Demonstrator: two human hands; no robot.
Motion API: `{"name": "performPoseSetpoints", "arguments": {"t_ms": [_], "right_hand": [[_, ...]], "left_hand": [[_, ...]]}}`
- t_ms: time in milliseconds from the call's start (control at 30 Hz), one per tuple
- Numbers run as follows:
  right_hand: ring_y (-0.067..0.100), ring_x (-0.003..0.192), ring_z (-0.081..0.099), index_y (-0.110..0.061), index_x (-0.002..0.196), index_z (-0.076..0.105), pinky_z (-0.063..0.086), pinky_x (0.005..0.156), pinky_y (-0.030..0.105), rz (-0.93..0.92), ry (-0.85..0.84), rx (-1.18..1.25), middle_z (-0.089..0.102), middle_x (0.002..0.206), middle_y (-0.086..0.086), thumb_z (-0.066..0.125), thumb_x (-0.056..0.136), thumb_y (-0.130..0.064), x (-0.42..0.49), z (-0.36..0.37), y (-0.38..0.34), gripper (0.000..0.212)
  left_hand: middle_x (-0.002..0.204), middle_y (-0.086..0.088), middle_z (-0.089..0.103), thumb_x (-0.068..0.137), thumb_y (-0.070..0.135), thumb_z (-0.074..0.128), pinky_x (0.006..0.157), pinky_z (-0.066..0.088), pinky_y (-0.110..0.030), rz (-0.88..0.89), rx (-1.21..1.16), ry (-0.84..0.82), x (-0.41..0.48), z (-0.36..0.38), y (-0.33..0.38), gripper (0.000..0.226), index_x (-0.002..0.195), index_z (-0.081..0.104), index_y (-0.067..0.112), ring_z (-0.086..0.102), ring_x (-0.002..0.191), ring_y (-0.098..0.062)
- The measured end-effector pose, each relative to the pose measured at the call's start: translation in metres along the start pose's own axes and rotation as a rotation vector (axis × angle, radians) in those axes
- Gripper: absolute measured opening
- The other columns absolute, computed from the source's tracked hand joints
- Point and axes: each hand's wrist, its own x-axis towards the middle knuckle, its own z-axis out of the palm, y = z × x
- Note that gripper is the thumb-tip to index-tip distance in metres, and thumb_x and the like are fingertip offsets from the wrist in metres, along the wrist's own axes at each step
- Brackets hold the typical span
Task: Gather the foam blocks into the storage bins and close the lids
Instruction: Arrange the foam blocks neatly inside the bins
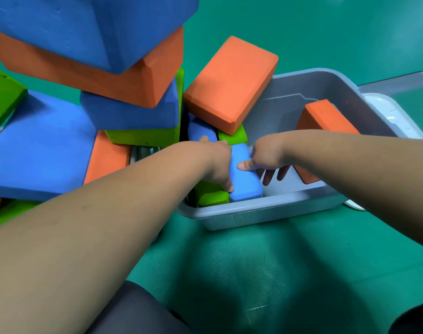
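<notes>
A grey storage bin [273, 210] sits on the green floor, holding several foam blocks. Both hands grip a light blue block [244, 179] standing on edge at the bin's left end. My left hand [216, 162] holds its left side, next to a green block [212, 197]. My right hand [265, 157] holds its right side, thumb on top and fingers down the far face. An orange block [229, 85] lies tilted on top of a green block [233, 136] and a blue block [202, 131]. Another orange block [323, 116] leans at the bin's right end.
A tall loose pile of blue, orange and green blocks [90, 75] crowds the left, leaning over the bin's left end. A white lid [396, 116] lies behind the bin at right. Green floor [278, 273] stretches in front.
</notes>
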Motion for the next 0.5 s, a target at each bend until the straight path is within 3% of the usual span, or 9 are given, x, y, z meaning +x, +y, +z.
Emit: {"name": "performPoseSetpoints", "arguments": {"t_ms": [167,267,400,500], "right_hand": [[0.019,0.085,0.078,-0.012,0.119,0.063,0.062,0.085,0.046,0.036,0.007,-0.061,0.075,0.107,-0.003,0.055,0.095,-0.069,-0.003,-0.004,-0.001,0.061],[0.02,0.085,0.077,-0.014,0.117,0.062,0.062,0.084,0.046,0.035,0.055,-0.152,0.072,0.11,-0.001,0.059,0.088,-0.076,-0.009,-0.015,0.001,0.069],[0.022,0.085,0.076,-0.007,0.11,0.064,0.063,0.079,0.043,-0.041,0.262,0.086,0.072,0.107,0.004,0.061,0.092,-0.067,-0.015,-0.032,0.001,0.062],[0.027,0.08,0.073,-0.007,0.096,0.069,0.061,0.069,0.039,-0.08,0.48,0.196,0.074,0.095,0.011,0.06,0.091,-0.063,-0.018,-0.042,-0.003,0.057]], "left_hand": [[0.149,-0.003,0.047,0.083,0.065,0.073,0.08,0.038,-0.039,-0.031,0.099,-0.027,-0.001,-0.01,0.012,0.072,0.135,0.056,0.018,0.045,0.123,-0.033],[0.117,-0.004,0.061,0.088,0.059,0.069,0.074,0.04,-0.038,-0.026,0.029,0.058,0.002,-0.008,0.01,0.053,0.119,0.062,0.017,0.05,0.105,-0.03],[0.091,-0.003,0.064,0.084,0.041,0.061,0.079,0.058,-0.041,-0.07,-0.129,0.275,0.011,-0.003,-0.008,0.026,0.094,0.069,0.018,0.064,0.09,-0.03],[0.093,-0.007,0.061,0.086,0.032,0.059,0.082,0.056,-0.038,-0.116,-0.239,0.439,0.012,-0.01,-0.017,0.019,0.087,0.063,0.014,0.065,0.098,-0.033]]}}
